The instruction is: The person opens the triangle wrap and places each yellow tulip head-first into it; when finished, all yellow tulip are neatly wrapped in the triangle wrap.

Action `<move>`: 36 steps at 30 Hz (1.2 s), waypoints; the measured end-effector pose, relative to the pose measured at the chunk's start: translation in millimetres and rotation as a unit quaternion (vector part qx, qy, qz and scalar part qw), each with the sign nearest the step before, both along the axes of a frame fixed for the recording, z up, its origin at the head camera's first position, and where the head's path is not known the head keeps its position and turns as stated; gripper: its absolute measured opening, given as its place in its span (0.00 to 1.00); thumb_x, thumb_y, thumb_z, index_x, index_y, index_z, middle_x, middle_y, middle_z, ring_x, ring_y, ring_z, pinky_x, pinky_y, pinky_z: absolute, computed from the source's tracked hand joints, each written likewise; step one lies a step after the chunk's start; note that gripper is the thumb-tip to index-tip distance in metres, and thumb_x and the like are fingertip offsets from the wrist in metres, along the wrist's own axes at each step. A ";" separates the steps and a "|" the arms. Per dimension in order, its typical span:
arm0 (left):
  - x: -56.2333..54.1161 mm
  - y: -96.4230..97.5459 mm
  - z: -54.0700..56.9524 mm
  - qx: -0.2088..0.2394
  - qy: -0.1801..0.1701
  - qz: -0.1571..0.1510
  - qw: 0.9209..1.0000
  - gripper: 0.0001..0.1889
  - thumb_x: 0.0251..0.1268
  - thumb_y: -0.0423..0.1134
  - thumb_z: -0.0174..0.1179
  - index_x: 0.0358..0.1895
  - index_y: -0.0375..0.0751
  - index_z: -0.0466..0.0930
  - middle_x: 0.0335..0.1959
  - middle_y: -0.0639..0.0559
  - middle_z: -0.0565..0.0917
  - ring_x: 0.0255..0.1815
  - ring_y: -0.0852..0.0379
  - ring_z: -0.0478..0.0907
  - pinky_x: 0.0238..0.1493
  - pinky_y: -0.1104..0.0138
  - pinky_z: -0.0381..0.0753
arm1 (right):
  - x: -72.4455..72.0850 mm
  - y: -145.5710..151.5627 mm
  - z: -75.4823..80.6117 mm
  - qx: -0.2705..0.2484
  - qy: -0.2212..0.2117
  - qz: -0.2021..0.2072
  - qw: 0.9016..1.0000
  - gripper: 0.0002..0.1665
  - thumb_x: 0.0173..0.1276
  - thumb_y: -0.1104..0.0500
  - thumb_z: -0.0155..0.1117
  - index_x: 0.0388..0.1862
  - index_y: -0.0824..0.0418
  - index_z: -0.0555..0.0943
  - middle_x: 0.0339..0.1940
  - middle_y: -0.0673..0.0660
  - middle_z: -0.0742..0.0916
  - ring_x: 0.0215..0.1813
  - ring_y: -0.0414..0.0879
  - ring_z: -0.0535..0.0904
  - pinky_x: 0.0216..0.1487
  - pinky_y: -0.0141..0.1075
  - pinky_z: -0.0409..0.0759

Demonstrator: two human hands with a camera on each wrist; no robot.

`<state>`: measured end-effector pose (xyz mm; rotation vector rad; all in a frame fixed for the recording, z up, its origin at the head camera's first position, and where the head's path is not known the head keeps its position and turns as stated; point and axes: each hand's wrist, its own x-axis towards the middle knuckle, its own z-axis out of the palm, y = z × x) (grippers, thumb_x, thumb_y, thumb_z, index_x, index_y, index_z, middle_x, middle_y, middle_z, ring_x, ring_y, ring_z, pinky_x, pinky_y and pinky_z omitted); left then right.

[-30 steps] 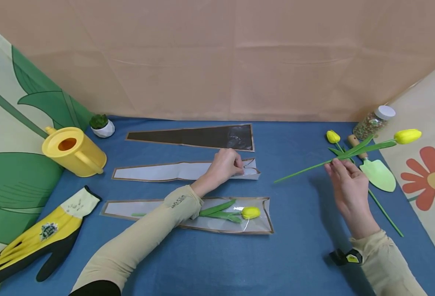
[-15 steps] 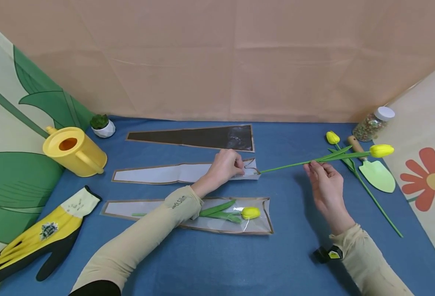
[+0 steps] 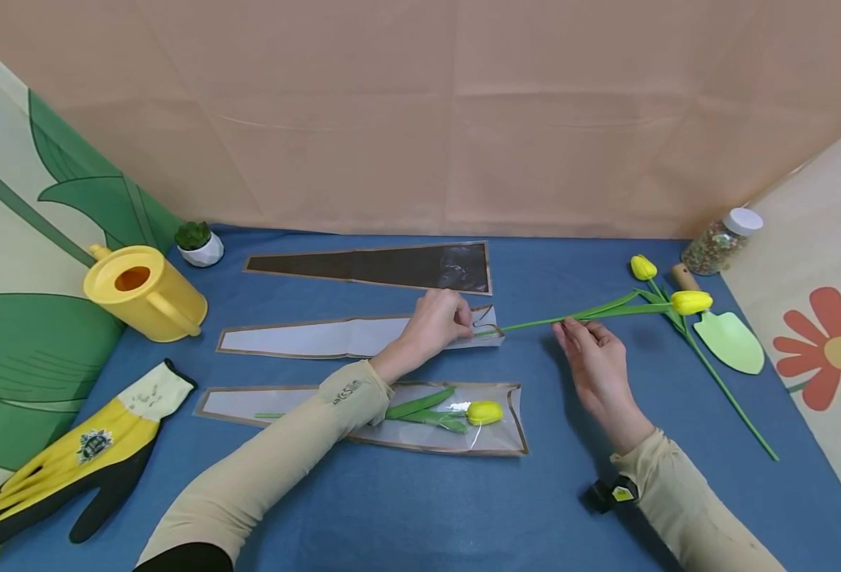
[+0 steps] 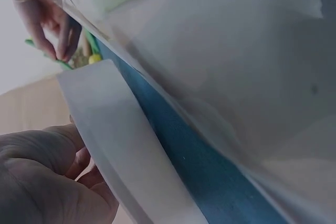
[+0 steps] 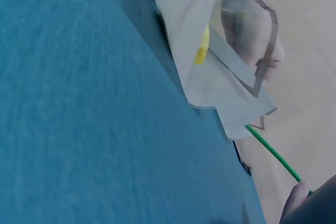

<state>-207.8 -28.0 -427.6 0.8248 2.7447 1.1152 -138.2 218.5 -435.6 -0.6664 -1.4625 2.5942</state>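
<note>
My left hand (image 3: 430,330) pinches the wide, open end of a white flower sleeve (image 3: 306,335) with a brown border, the middle one of three. In the left wrist view its fingers are at the edge of the white sleeve (image 4: 121,124). My right hand (image 3: 595,365) pinches a yellow artificial tulip (image 3: 692,302) by its green stem, bloom to the right. The stem's tip overlaps the sleeve's mouth; the right wrist view shows the stem (image 5: 273,150) meeting the sleeve (image 5: 241,111). Nearer me, another tulip (image 3: 484,411) lies inside a clear-fronted sleeve (image 3: 516,441).
A dark-looking sleeve (image 3: 349,264) lies at the back. On the right are another tulip (image 3: 644,267), a green trowel (image 3: 731,342) and a lidded jar (image 3: 720,241). A yellow watering can (image 3: 144,294), potted plant (image 3: 200,245) and work glove (image 3: 84,461) stand or lie left.
My right hand has carried the tulip leftward, bringing the stem's tip from open air to the middle sleeve's mouth. My left hand has stayed in place on the sleeve.
</note>
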 end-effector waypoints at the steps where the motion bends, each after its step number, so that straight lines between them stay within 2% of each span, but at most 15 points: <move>1: 0.2 0.2 0.1 0.001 0.000 0.000 1.000 0.10 0.60 0.27 0.79 0.25 0.39 0.88 0.32 0.50 0.90 0.32 0.54 0.85 0.39 0.61 0.83 | 0.0 -1.2 -0.8 -0.002 0.002 -0.001 1.000 0.06 0.82 0.71 0.57 0.49 0.69 0.68 0.41 0.56 0.83 0.46 0.41 0.87 0.62 0.31 0.81; 9: 1.3 -0.6 -0.6 0.000 0.008 0.003 1.000 0.13 0.62 0.26 0.77 0.23 0.38 0.86 0.32 0.50 0.90 0.35 0.53 0.86 0.43 0.58 0.84 | 1.0 -5.9 -3.7 -0.026 0.009 0.005 1.000 0.06 0.81 0.71 0.58 0.46 0.69 0.69 0.40 0.55 0.83 0.45 0.41 0.87 0.62 0.32 0.81; 14: 3.3 0.1 0.8 -0.009 0.022 0.009 1.000 0.11 0.63 0.27 0.77 0.24 0.39 0.87 0.34 0.50 0.90 0.35 0.53 0.86 0.43 0.57 0.85 | 2.6 -8.1 -2.4 -0.051 -0.007 0.005 0.999 0.08 0.81 0.71 0.58 0.39 0.67 0.72 0.41 0.56 0.82 0.45 0.42 0.88 0.63 0.32 0.80; 17: 5.5 1.2 2.5 -0.012 0.029 0.010 0.999 0.10 0.64 0.28 0.76 0.26 0.39 0.87 0.35 0.49 0.90 0.35 0.52 0.86 0.43 0.58 0.85 | 3.4 -10.5 -1.6 -0.054 -0.019 0.017 0.998 0.08 0.82 0.71 0.57 0.38 0.67 0.72 0.42 0.57 0.81 0.46 0.42 0.88 0.65 0.32 0.79; 23: 8.1 2.5 4.2 -0.015 0.040 0.008 0.999 0.09 0.67 0.28 0.75 0.27 0.38 0.87 0.36 0.48 0.89 0.35 0.52 0.85 0.41 0.61 0.84 | 3.1 -17.9 -1.7 -0.059 -0.034 0.037 0.997 0.06 0.83 0.69 0.57 0.41 0.67 0.74 0.45 0.57 0.80 0.49 0.42 0.87 0.66 0.31 0.78; 27: 8.3 2.3 4.1 -0.017 0.043 0.011 0.999 0.09 0.67 0.28 0.75 0.27 0.39 0.87 0.37 0.48 0.89 0.36 0.52 0.86 0.41 0.61 0.84 | 1.4 -24.4 -4.2 -0.044 -0.037 0.049 0.997 0.02 0.84 0.69 0.56 0.47 0.68 0.73 0.45 0.57 0.81 0.49 0.41 0.88 0.66 0.31 0.78; 31: 8.1 2.4 3.6 -0.016 0.053 0.010 0.998 0.09 0.66 0.29 0.76 0.28 0.40 0.88 0.37 0.48 0.89 0.38 0.51 0.86 0.42 0.61 0.85 | -0.2 -32.3 -6.9 -0.037 -0.038 0.059 0.997 0.04 0.84 0.69 0.54 0.52 0.70 0.71 0.46 0.57 0.81 0.48 0.40 0.88 0.66 0.30 0.77; 36: 8.1 3.3 4.7 -0.018 0.062 0.010 0.998 0.08 0.65 0.29 0.76 0.29 0.40 0.88 0.37 0.48 0.89 0.39 0.52 0.87 0.44 0.60 0.86 | -2.0 -40.4 -11.6 -0.031 -0.036 0.069 0.996 0.05 0.84 0.71 0.54 0.54 0.70 0.70 0.46 0.58 0.81 0.47 0.40 0.88 0.66 0.31 0.77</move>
